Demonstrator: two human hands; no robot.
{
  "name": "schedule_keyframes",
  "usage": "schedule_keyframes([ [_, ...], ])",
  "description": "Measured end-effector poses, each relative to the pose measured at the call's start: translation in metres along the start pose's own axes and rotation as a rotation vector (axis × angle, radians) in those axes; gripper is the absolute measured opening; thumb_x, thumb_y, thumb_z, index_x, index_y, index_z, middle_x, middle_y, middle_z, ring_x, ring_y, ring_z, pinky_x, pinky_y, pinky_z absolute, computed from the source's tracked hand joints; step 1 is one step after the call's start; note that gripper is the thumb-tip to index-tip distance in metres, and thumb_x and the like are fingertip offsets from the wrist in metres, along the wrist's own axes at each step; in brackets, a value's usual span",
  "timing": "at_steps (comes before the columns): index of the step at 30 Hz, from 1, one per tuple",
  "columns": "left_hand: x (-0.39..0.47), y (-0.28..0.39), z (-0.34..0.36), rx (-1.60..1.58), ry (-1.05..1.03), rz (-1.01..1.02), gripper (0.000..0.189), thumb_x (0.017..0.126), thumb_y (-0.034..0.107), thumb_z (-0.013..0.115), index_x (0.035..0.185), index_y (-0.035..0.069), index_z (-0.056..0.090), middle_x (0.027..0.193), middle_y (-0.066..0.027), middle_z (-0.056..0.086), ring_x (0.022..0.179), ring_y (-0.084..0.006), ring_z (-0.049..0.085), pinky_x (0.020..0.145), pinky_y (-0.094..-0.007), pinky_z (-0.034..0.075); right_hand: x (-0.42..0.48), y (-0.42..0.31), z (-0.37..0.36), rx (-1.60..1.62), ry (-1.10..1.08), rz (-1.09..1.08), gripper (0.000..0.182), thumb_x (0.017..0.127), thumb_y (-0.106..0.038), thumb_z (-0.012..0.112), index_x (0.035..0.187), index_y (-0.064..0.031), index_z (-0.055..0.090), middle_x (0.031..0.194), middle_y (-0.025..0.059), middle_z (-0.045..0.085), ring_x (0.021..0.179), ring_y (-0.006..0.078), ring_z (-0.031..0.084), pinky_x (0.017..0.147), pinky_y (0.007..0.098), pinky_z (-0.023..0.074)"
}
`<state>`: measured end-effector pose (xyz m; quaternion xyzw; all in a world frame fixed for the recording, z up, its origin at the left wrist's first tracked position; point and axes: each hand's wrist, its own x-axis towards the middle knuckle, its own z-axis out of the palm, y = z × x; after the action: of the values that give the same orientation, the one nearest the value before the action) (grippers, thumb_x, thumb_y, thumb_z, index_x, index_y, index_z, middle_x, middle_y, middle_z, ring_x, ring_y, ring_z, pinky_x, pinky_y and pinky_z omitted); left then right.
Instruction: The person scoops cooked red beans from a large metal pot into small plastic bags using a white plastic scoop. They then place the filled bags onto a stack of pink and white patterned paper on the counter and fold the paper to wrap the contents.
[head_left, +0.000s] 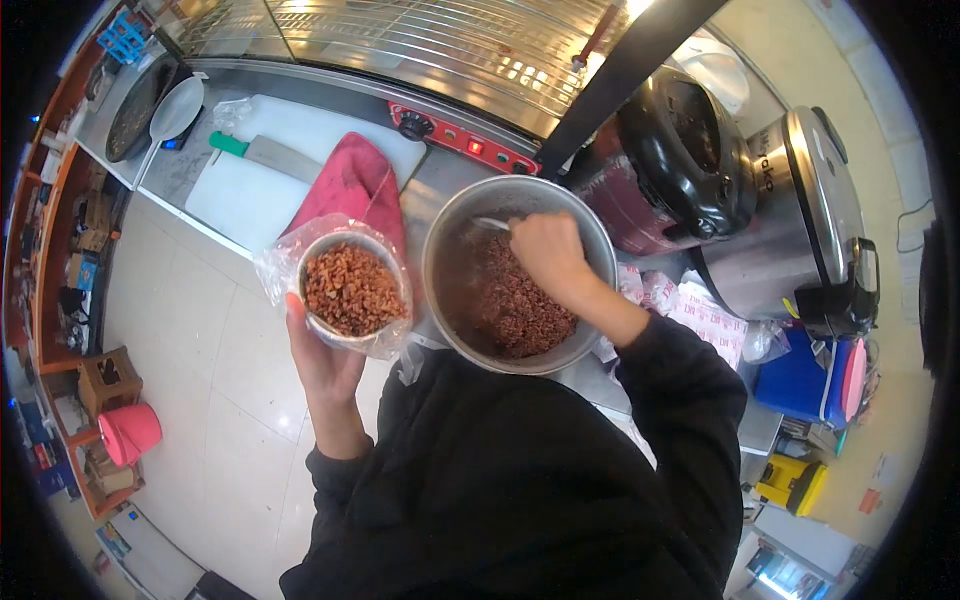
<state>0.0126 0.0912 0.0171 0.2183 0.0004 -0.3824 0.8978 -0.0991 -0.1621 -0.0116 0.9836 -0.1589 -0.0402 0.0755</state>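
My left hand (322, 360) holds up a round metal bowl (306, 289) with a clear plastic bag (279, 259) around its outside. Reddish-brown cooked rice (354, 291) fills the bowl nearly to its rim. Over a large metal pot (442, 315) to the right, my right hand (549, 251) grips the handle of a utensil (491, 223). Only a pale, shiny stretch of that utensil shows, so its kind is unclear. Dark red rice (525, 315) lies across the bottom of the pot, below my right hand.
Beyond the bowl are a pink cloth (360, 176), a green-handled knife (274, 156) and white cutting boards (225, 199). A glass-fronted warming cabinet (420, 52) borders the counter's back. Two rice cookers (675, 157) crowd the right, near printed paper wrappers (709, 315). A ladle (176, 109) lies far left.
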Motion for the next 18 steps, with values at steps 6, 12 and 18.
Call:
schedule_keyframes([
  [6,-0.008,0.005,-0.020,-0.005,0.044,0.056,0.059,0.092,0.049,0.040,0.133,0.006,0.037,0.132,-0.0135,0.044,0.121,-0.0290,0.044,0.101,-0.0469,0.039,-0.007,-0.032,-0.010,0.098,0.040,-0.223,0.013,0.076,-0.018,0.057,0.072,-0.0070,0.063,0.057,0.0094,0.059,0.058,0.0238,0.062,0.055,0.0361,0.0466],
  [12,-0.004,0.007,-0.020,0.064,0.059,0.069,0.057,0.094,0.047,0.039,0.132,0.005,0.038,0.132,-0.0134,0.044,0.121,-0.0283,0.044,0.102,-0.0463,0.037,-0.004,-0.028,-0.027,0.392,-0.282,-0.222,0.017,0.072,-0.026,0.060,0.079,-0.0139,0.070,0.066,0.0118,0.063,0.066,0.0288,0.063,0.063,0.0386,0.0489],
  [18,-0.001,0.006,-0.016,0.088,0.039,0.064,0.057,0.093,0.046,0.040,0.131,0.004,0.038,0.129,-0.0142,0.046,0.119,-0.0269,0.046,0.099,-0.0448,0.040,0.015,-0.007,-0.007,0.632,-0.569,-0.138,0.027,0.073,-0.036,0.056,0.091,-0.0240,0.072,0.087,0.0106,0.067,0.085,0.0311,0.063,0.076,0.0401,0.0488],
])
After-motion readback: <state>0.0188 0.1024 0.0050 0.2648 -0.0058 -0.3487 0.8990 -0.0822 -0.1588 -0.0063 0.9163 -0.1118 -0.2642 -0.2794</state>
